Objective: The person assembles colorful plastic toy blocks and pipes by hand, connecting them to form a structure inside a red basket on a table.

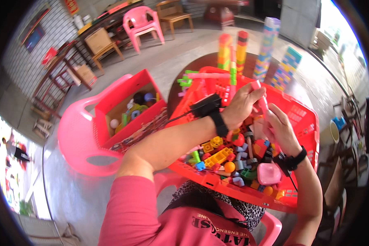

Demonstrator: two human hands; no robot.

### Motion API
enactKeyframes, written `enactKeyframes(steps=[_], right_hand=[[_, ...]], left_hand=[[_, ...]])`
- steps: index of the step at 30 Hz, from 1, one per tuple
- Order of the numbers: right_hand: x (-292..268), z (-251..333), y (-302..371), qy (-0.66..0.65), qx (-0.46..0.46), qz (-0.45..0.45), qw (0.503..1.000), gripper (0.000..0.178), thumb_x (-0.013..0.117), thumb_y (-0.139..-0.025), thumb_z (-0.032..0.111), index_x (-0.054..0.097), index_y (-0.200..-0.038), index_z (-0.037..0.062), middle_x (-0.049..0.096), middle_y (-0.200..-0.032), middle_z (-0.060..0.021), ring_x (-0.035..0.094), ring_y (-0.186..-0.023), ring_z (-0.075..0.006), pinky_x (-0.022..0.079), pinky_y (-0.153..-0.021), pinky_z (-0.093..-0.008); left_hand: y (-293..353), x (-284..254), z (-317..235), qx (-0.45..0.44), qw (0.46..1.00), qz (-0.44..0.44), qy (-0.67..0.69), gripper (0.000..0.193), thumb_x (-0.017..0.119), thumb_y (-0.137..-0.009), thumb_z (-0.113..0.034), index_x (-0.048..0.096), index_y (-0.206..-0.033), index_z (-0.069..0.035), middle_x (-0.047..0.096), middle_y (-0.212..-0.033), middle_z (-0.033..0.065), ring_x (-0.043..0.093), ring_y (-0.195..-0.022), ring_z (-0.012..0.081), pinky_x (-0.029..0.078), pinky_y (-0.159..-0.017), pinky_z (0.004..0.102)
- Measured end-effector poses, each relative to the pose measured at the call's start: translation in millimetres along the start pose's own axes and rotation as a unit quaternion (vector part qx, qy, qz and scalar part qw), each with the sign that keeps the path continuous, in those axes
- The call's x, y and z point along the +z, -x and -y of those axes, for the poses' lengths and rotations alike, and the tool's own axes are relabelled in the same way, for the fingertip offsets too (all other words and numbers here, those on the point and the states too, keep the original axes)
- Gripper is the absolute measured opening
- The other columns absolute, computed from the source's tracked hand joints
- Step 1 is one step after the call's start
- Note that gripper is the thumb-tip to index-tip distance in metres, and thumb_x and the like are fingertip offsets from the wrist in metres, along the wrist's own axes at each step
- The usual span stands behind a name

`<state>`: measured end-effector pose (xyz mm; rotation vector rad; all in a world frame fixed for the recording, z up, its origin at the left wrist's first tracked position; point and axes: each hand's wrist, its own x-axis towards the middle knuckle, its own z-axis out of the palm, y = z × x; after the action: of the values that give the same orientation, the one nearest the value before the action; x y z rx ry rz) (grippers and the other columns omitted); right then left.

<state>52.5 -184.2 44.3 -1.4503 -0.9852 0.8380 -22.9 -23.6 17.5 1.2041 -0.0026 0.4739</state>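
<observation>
Above a red plastic basket (225, 186), my two hands are close together. My left hand (242, 105) is closed, with the end of a pink tube-like toy piece (256, 85) showing at its fingertips. Fingers of my right hand (279, 123) are closed on a slim pink tube (263, 102) just below that piece. I cannot tell whether the two pink parts are joined. Loose toy pieces fill the basket under my hands, among them a yellow block piece (218, 158), an orange ball (229, 167), a toy strawberry (237, 140) and a pink dish (269, 174).
Behind the basket, stacked block towers (267, 49) and a pastel block wall (287, 67) stand on a round dark table (205, 61). A pink tube with green connectors (209, 76) lies across the basket's far left. Left, a pink chair (76, 131) holds a red box (147, 82) of toys.
</observation>
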Motion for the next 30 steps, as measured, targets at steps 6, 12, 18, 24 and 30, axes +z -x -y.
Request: enactKeyframes(steps=[6, 12, 18, 24, 30], right_hand=[[-10.7, -19.0, -0.8, 0.103, 0.035, -0.044, 0.993, 0.022, 0.044, -0.100, 0.022, 0.053, -0.090, 0.0047, 0.047, -0.060, 0.0016, 0.041, -0.047, -0.0050, 0.030, -0.041, -0.0207], [-41.3, -54.7, -16.6, 0.196, -0.059, -0.147, 0.968, 0.038, 0.049, -0.096, 0.027, 0.049, -0.128, 0.0057, 0.060, -0.096, -0.0093, 0.058, -0.087, -0.0171, 0.047, -0.075, -0.0306], [-51.3, -52.7, -15.0, 0.287, -0.122, -0.143, 0.939, 0.049, 0.052, -0.089, 0.032, 0.045, -0.131, 0.0071, 0.055, -0.116, -0.0165, 0.054, -0.107, -0.0281, 0.044, -0.088, -0.0438], [-69.7, -41.4, -18.5, 0.345, -0.057, -0.039, 0.936, 0.065, 0.048, -0.089, 0.050, 0.032, -0.140, 0.0137, 0.044, -0.132, -0.0198, 0.043, -0.120, -0.0355, 0.036, -0.093, -0.0574], [-68.9, -46.7, -37.7, 0.333, -0.057, -0.033, 0.940, 0.054, 0.049, -0.089, 0.042, 0.037, -0.133, 0.0117, 0.047, -0.125, -0.0168, 0.046, -0.113, -0.0309, 0.037, -0.088, -0.0511]], left_hand=[[-18.5, -33.8, -14.1, 0.027, 0.989, -0.097, 0.107, 0.027, 0.055, -0.097, -0.035, 0.051, -0.100, -0.009, 0.063, -0.077, 0.0080, 0.065, -0.067, 0.0198, 0.055, -0.061, 0.0338], [-34.5, -7.3, 59.4, -0.049, 0.995, -0.054, -0.070, 0.018, 0.053, -0.098, -0.023, 0.048, -0.100, -0.006, 0.056, -0.070, 0.0066, 0.061, -0.055, 0.0170, 0.049, -0.046, 0.0329], [-35.6, 14.5, 88.8, 0.264, 0.845, 0.025, -0.465, 0.022, 0.067, -0.077, -0.022, 0.059, -0.080, -0.003, 0.063, -0.070, 0.0211, 0.064, -0.071, 0.0394, 0.051, -0.062, 0.0466], [-39.1, 10.7, 58.5, 0.168, 0.806, 0.130, -0.552, 0.030, 0.063, -0.077, -0.032, 0.058, -0.084, -0.004, 0.061, -0.067, 0.0191, 0.063, -0.065, 0.0391, 0.050, -0.058, 0.0477], [-53.8, 6.1, 73.6, 0.156, 0.821, 0.137, -0.533, 0.038, 0.067, -0.073, -0.034, 0.055, -0.090, -0.002, 0.063, -0.072, 0.0212, 0.065, -0.072, 0.0394, 0.051, -0.064, 0.0473]])
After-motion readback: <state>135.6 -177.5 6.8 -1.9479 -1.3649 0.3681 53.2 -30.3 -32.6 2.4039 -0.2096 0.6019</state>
